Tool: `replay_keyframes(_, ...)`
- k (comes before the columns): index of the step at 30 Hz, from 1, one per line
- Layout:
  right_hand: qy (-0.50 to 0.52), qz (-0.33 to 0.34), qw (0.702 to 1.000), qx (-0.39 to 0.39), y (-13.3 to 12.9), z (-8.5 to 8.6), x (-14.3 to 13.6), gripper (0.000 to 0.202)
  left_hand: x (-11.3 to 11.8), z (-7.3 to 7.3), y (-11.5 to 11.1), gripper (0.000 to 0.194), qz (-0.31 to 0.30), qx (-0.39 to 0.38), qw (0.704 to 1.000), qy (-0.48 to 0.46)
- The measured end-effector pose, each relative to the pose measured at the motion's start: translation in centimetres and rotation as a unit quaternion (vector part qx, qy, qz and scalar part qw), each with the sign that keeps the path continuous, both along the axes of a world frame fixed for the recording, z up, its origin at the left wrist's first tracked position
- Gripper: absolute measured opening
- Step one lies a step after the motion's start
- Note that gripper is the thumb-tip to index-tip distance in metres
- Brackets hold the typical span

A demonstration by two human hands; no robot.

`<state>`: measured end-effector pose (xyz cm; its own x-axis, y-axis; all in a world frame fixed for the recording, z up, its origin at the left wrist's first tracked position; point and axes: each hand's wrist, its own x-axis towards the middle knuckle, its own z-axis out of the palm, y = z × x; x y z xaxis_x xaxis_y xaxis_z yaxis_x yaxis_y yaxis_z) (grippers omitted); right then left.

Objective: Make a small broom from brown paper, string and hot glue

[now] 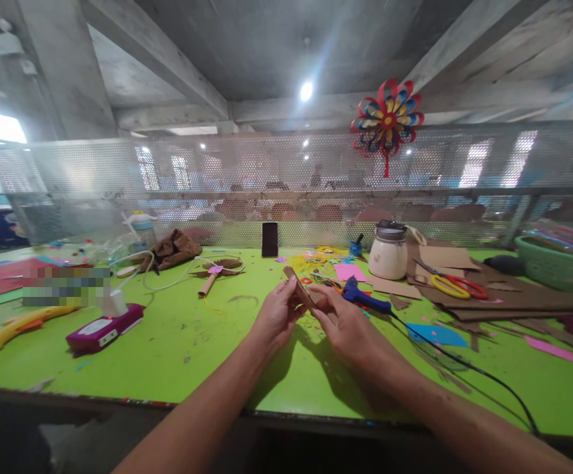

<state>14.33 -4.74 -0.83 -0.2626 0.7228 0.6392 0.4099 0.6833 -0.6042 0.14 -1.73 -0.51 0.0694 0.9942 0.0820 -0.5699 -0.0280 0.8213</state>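
Observation:
A narrow folded strip of brown paper point(300, 289) is held above the green table, slanting down to the right. My left hand point(279, 313) pinches its left side near the upper end. My right hand point(338, 319) grips the lower right end between thumb and fingers. Just right of my right hand lies a blue glue gun point(365, 297) with a black cord. Further left, a brown paper piece with a rolled handle and a pink bit point(215, 270) rests on the table.
Beyond my hands stand a phone point(269, 239) and a white jar point(388, 253). Scissors point(449, 286) lie on brown paper at the right, near a green basket point(558, 266). A purple power strip point(106, 328) and a yellow glue gun point(24, 328) are at the left.

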Motion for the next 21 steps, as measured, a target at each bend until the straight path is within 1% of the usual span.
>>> replay_keyframes(4,-0.013,0.015,1.000,-0.020,-0.4,0.5,-0.1,0.036,-0.1,0.4,0.0,0.021,0.014,-0.015,1.000,-0.022)
replay_keyframes(8,0.009,-0.002,1.000,-0.009,-0.3,0.2,-0.1,0.037,-0.5,1.0,0.2,0.013,0.056,-0.025,0.997,-0.052)
replay_keyframes(10,0.025,-0.008,1.000,0.006,-0.1,0.0,0.0,0.036,-0.7,1.3,0.2,0.012,0.060,-0.036,0.996,-0.057)
replay_keyframes(12,0.033,-0.004,0.999,0.020,0.2,-0.3,0.1,0.033,-1.0,1.5,0.1,0.013,0.038,-0.052,0.996,-0.054)
replay_keyframes(15,0.019,-0.012,0.999,0.034,0.7,-0.7,0.3,0.018,-1.2,1.6,-0.1,0.016,-0.021,-0.064,0.996,-0.058)
replay_keyframes(16,0.010,-0.021,0.999,0.034,0.9,-0.9,0.4,0.016,-1.3,1.6,-0.1,0.017,-0.037,-0.065,0.995,-0.062)
replay_keyframes(21,-0.007,-0.066,0.998,0.019,1.8,-2.0,1.0,0.030,-1.2,1.6,-0.3,0.023,-0.087,-0.070,0.991,-0.069)
